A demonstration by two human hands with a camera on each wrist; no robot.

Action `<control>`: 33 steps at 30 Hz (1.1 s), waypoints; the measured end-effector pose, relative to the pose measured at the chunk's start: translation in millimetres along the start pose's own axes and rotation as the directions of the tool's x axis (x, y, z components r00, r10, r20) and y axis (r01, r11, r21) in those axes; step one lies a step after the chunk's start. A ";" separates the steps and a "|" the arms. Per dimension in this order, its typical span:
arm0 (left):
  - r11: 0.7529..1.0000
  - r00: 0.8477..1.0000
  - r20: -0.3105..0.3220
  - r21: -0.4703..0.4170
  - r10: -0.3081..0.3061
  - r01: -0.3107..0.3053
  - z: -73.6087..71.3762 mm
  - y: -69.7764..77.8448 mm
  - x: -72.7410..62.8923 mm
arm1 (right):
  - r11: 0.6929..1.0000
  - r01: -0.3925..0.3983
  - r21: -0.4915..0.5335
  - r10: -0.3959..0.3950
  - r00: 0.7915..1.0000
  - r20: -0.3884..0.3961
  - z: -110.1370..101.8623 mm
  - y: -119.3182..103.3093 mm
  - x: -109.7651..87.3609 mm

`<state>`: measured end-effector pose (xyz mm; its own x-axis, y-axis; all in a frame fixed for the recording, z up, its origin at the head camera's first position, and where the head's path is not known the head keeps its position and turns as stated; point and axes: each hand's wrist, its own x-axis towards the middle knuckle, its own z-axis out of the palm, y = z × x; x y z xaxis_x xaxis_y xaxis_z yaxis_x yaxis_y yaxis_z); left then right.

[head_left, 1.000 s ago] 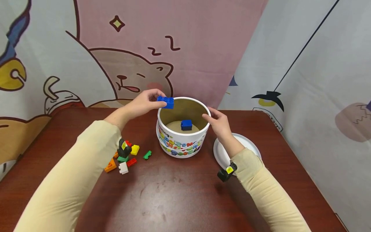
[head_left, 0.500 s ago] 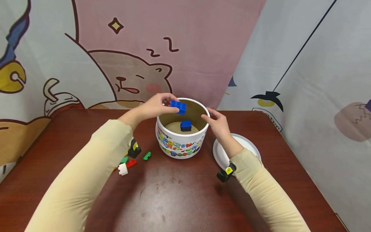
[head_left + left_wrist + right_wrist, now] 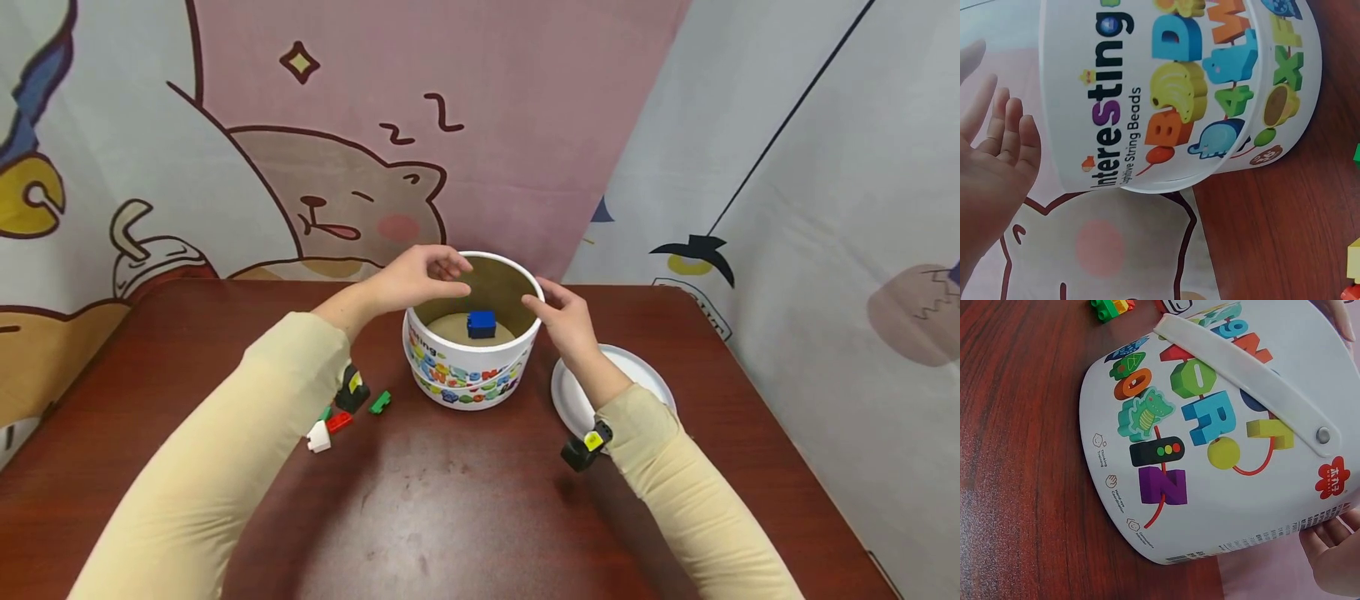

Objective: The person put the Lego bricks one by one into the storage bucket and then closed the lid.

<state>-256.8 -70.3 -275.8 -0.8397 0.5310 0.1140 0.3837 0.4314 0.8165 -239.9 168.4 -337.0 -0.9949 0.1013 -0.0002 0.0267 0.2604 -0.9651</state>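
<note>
A white toy bucket (image 3: 472,379) with printed letters and a swing handle (image 3: 1241,378) stands upright on the table. One blue building brick (image 3: 481,324) shows on its floor. My left hand (image 3: 420,279) hovers above the near-left rim, fingers parted and holding nothing; the left wrist view also shows this hand (image 3: 997,150) bare beside the rim. At the right rim my right hand (image 3: 570,325) grips the bucket, thumb over the edge and fingers outside. The second blue brick is out of sight, perhaps behind the bucket wall.
Left of the bucket lie a green brick (image 3: 380,402), a red brick (image 3: 339,422) and a white brick (image 3: 318,437); my left sleeve (image 3: 217,450) covers others. A white plate (image 3: 660,379) sits at the right, partly under my right forearm. A printed curtain (image 3: 555,125) hangs behind the table.
The left hand moved right over the bucket with a blue brick, then let go of it; the brick is gone from its fingers. My right hand has stayed at the rim.
</note>
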 end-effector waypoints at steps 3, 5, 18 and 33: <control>1.000 0.999 -0.037 -0.019 0.012 -0.013 -4.2 0.3 -3.5 | 1.000 -0.001 0.004 0.001 1.000 0.002 -0.1 0.0 0.7; 0.999 0.998 -0.067 -0.032 0.013 -0.015 -8.8 -1.5 -7.6 | 1.000 -0.004 0.007 0.004 1.000 0.007 0.3 0.1 0.6; 0.990 0.973 -0.189 0.022 -0.130 0.137 -47.0 -42.5 -68.9 | 1.000 0.000 0.022 0.000 1.000 0.000 0.0 -2.6 -0.5; 0.945 0.938 -0.177 0.080 -0.299 0.317 -55.1 -105.6 -131.9 | 1.000 0.013 0.022 -0.013 1.000 0.002 -0.5 -1.1 1.3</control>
<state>-207.7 -226.0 -345.9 -0.9701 0.2398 -0.0372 0.1276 0.6346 0.7623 -241.1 168.8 -335.8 -0.9953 0.0960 0.0116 0.0118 0.2401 -0.9707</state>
